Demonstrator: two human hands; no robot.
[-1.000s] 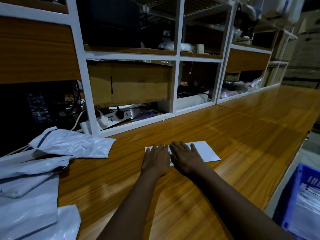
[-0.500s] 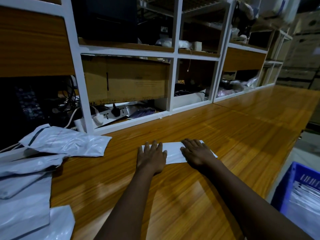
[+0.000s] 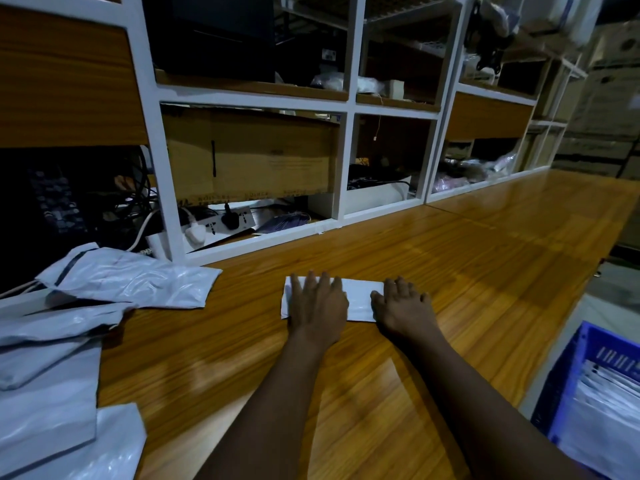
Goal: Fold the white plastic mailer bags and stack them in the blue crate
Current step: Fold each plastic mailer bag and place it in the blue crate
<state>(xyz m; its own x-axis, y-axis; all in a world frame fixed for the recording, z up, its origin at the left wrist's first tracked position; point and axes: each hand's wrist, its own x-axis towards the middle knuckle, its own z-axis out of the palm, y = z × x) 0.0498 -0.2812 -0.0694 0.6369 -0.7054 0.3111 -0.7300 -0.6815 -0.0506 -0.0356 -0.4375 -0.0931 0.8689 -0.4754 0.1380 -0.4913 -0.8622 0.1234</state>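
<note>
Dim scene; soft glare streaks the glossy counter point(image 3: 450, 244) near and far. Shelf point(image 3: 346, 109) recesses fall into shadow, and wide-angle distortion bends and blurs the edges.

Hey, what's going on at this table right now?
A person is folding a white mailer bag on the wooden table. The left hand lies flat across the left part of the bag, which is already folded into a narrow strip, and the right hand rests on its right end. Loose unfolded bags are heaped at the left, and the blue crate at the lower right already holds white bags.
</note>
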